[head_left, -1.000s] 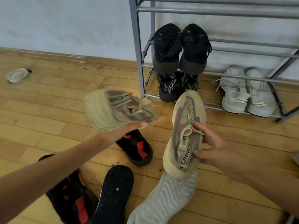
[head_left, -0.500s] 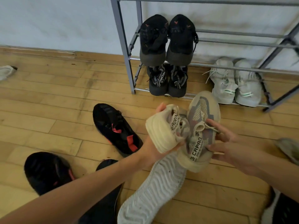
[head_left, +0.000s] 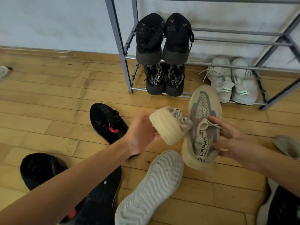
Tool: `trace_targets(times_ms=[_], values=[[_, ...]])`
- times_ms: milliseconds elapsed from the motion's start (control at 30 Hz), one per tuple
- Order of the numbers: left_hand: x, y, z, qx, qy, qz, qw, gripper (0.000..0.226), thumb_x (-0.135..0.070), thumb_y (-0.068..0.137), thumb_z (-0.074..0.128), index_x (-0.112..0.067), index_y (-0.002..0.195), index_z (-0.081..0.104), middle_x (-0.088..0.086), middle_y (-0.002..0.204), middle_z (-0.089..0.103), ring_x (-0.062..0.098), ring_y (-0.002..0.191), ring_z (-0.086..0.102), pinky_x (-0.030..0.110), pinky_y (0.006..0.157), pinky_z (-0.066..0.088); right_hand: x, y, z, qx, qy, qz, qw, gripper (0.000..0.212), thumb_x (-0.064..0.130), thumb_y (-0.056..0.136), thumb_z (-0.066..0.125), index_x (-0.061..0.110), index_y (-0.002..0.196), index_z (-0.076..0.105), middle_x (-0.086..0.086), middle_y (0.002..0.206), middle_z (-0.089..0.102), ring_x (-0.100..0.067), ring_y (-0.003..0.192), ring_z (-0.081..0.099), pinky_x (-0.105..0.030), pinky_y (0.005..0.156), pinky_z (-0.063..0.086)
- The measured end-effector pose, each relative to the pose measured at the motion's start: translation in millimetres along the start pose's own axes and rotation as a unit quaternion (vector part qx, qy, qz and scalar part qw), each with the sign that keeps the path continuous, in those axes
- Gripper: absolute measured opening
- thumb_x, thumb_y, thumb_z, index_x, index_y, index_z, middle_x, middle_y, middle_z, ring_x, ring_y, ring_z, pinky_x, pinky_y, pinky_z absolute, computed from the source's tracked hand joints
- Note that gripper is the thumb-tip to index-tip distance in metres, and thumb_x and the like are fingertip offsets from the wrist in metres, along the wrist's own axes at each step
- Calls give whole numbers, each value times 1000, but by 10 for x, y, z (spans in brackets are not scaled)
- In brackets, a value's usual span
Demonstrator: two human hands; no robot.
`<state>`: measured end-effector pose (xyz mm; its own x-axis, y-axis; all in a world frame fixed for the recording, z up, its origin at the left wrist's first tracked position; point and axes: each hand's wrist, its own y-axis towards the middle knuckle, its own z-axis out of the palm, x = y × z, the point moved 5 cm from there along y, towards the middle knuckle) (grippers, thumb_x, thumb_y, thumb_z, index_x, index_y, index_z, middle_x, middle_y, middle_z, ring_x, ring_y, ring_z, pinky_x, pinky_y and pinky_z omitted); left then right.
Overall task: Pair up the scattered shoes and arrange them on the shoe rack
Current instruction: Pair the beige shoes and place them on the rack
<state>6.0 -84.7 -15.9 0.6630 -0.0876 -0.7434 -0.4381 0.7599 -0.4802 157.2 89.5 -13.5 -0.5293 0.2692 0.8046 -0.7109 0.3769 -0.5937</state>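
head view: left hand grasps a beige shoe by its sole, turned sideways; right hand grasps the matching beige shoe by its collar, toe pointing toward the shoe rack. a second ago the left shoe was held well apart from the other; now the two touch, heel of one against the laces of the other. judgement: pairing of this set is nearly done, placement is next. rack holds a black pair on a middle tier, a dark pair and a pale grey pair on the bottom tier; space between those two looks free. black shoe with red accents and upturned white-soled shoe lie unpaired on the wooden floor
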Motion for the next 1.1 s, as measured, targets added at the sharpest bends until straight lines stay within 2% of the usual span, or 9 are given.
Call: trace_targets(times_ms=[100,133,200,267,333,533,700,867,1100], values=[[-136,8,56,50,117,-12,992,61,-61,83,38,-9,106,62,5,104,70,15,88,67,24,71,57,-28,-4,-14,5,-6,5,1000,84,-22,80,50,40,136,46,-4,124,56,-27,108,61,-36,68,57],[-118,16,81,72,138,-22,988,54,-57,77,53,-11,106,61,6,106,69,16,90,66,25,74,56,-24,-4,-25,5,-10,4,1000,84,-22,81,50,41,136,46,-4,125,55,-26,108,61,-36,68,57],[-53,60,65,82,123,-40,988,55,-24,67,76,-21,116,52,4,117,59,19,97,62,31,80,55,17,5,-47,-1,-21,-4,1000,83,-21,81,50,42,136,46,-3,125,55,-25,108,60,-37,71,57],[-1,92,22,62,80,-26,995,79,-2,59,68,-33,126,41,-2,130,44,21,107,57,36,78,57,86,19,-52,-2,-13,-17,1000,82,-21,82,49,42,135,46,-2,125,56,-24,109,60,-38,73,56],[3,94,24,45,60,21,997,91,-5,49,70,-42,126,40,-3,139,34,22,112,54,35,71,59,157,37,-60,-4,10,-27,1000,82,-21,82,49,41,135,47,-4,122,58,-25,108,60,-41,77,55],[26,26,140,74,23,130,988,85,-6,53,70,-37,128,46,2,130,54,20,90,70,35,64,59,241,74,-83,-18,19,-34,999,82,-23,81,47,42,133,49,-5,119,62,-27,107,60,-44,81,54],[-6,21,0,-2,10,175,985,89,0,56,63,-34,135,41,1,136,50,17,92,69,36,68,59,215,51,-138,-26,61,-18,998,82,-23,81,47,39,135,47,-7,117,63,-29,102,61,-42,76,54],[-36,60,99,27,33,165,985,95,1,56,61,-32,142,36,-2,140,46,23,108,63,40,75,58,236,-14,-119,-3,-8,-24,1000,83,-21,79,50,42,133,47,-6,122,57,-26,107,60,-41,77,56],[-50,152,464,62,30,148,987,94,8,62,55,-37,142,34,-9,133,52,20,105,67,37,71,60,339,-207,-353,-34,-9,-36,999,85,-21,78,51,43,133,47,-4,120,56,-25,108,60,-38,77,57]])
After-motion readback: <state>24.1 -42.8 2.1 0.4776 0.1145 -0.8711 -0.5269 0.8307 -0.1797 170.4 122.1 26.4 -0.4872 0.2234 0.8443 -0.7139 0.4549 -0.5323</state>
